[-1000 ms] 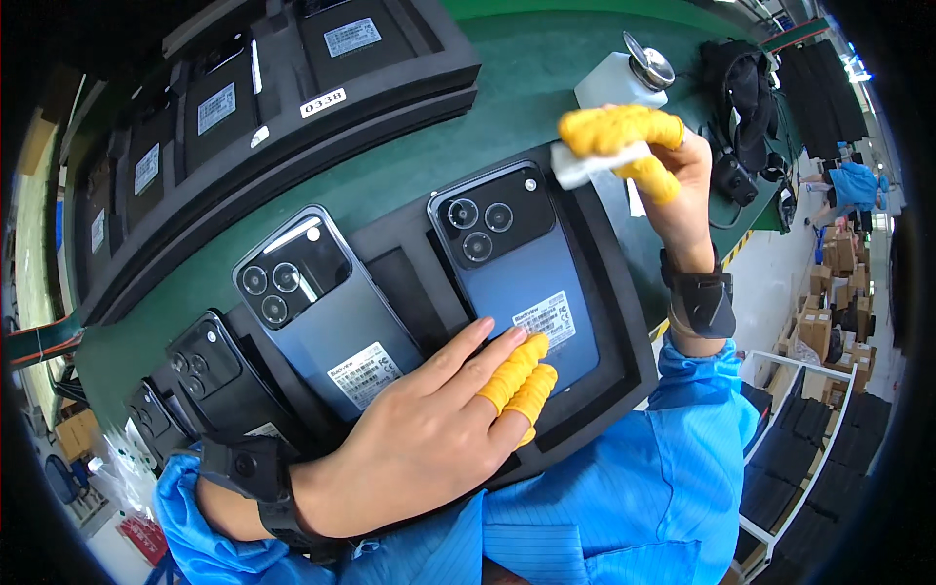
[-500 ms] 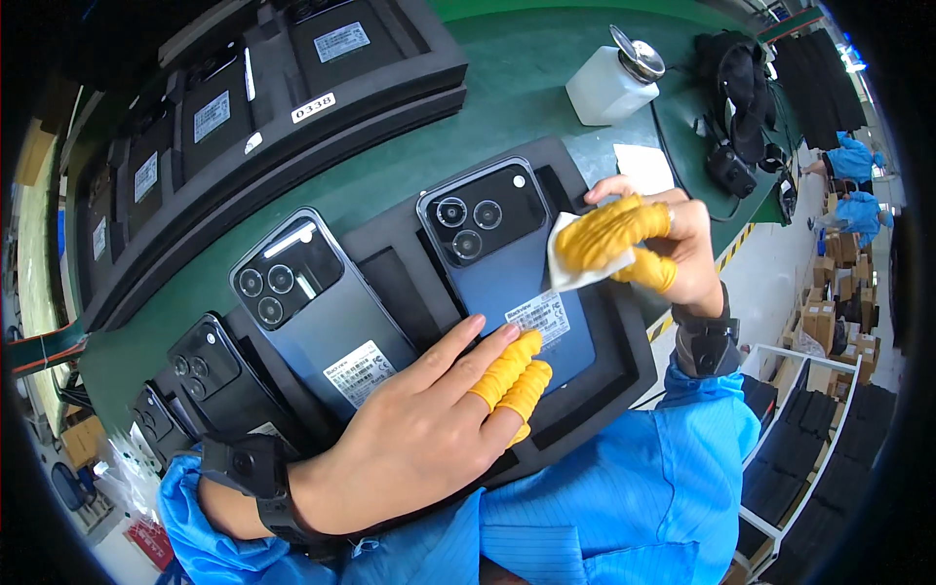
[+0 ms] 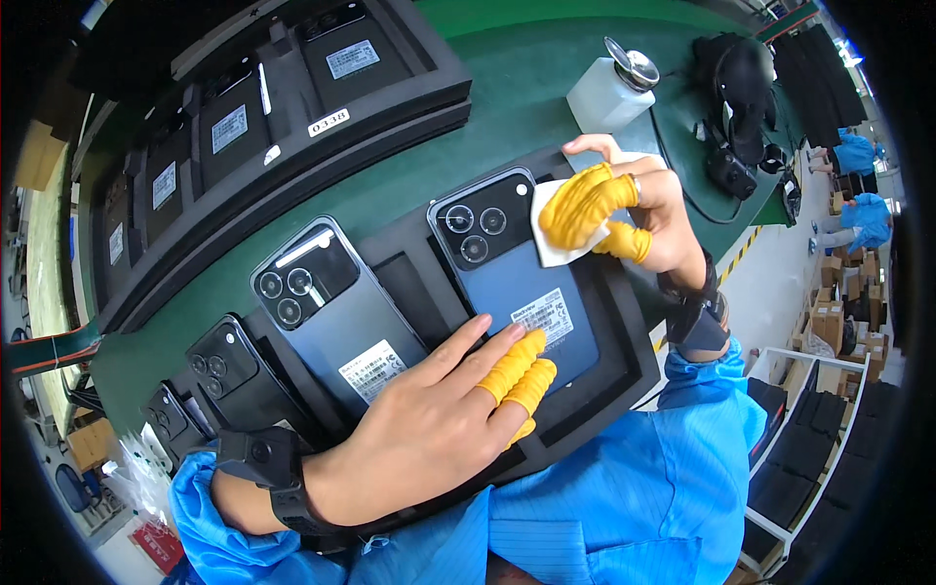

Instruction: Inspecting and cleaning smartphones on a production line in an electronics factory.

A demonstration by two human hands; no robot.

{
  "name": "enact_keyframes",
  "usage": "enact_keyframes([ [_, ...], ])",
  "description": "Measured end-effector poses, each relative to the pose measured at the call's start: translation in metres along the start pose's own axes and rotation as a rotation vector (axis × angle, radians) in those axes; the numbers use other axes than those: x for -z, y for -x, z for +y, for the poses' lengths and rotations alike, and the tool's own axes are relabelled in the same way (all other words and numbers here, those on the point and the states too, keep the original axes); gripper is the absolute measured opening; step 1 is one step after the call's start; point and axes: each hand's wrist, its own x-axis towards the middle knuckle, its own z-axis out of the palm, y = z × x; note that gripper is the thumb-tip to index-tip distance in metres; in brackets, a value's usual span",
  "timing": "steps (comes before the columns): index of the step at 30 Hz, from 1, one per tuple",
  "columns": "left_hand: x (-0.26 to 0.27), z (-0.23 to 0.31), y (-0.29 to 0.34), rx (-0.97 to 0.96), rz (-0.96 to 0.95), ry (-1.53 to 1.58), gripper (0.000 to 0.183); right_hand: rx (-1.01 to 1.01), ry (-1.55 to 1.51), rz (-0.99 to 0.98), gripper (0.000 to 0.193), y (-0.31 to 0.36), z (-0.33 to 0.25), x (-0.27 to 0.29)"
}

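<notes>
A blue smartphone (image 3: 495, 283) lies back up in a black foam tray (image 3: 624, 356), its camera block toward the far end and a white label on its lower back. My right hand (image 3: 624, 210), wearing yellow finger cots, pinches a folded white wiping cloth (image 3: 553, 255) against the phone's far right side, beside the camera block. My left hand (image 3: 439, 409) lies across the phone's lower left edge with fingers stretched out; some wear yellow finger cots, and the fingertips touch near the label. Left of it sits a second, grey-blue smartphone (image 3: 341, 327) in the same tray.
Darker phones (image 3: 244, 375) fill the tray's left end. A stacked black foam tray (image 3: 390, 107) of phones stands at the far left. Behind my right hand are a white pump bottle (image 3: 609, 96) and a black cable. A white rack (image 3: 809, 439) is at right; people in blue stand beyond.
My right hand has slid the cloth up and left along the phone, close to the camera block. My left hand stays on the phone. The whole view has shifted slightly.
</notes>
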Motion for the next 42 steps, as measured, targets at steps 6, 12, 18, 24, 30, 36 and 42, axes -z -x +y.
enact_keyframes([
  [6, 0.0, 0.001, -0.001, 0.02, 0.034, 0.045, 0.03, -0.11, -0.134, 0.312, 0.014, -0.007, 0.002, 0.004],
  [12, 0.003, 0.001, -0.001, 0.008, 0.01, 0.023, 0.029, 0.038, 0.262, 0.024, 0.023, -0.028, 0.004, -0.022],
  [18, 0.002, 0.0, -0.002, 0.001, 0.01, 0.016, 0.03, -0.062, 0.348, 0.124, 0.03, -0.011, -0.006, -0.019],
  [24, 0.001, 0.001, -0.002, 0.009, 0.033, 0.026, 0.029, -0.089, 0.495, 0.134, 0.027, 0.015, -0.028, -0.022],
  [30, -0.001, 0.002, -0.001, 0.016, 0.045, 0.031, 0.029, -0.066, 0.444, 0.167, 0.029, 0.023, -0.047, -0.015],
  [36, 0.002, 0.002, -0.002, 0.017, 0.029, 0.025, 0.03, 0.204, 0.377, -0.079, 0.015, 0.004, -0.032, -0.03],
  [42, 0.001, -0.001, -0.001, -0.004, 0.051, 0.052, 0.03, 0.148, 0.435, -0.105, 0.013, 0.008, -0.022, -0.009],
])
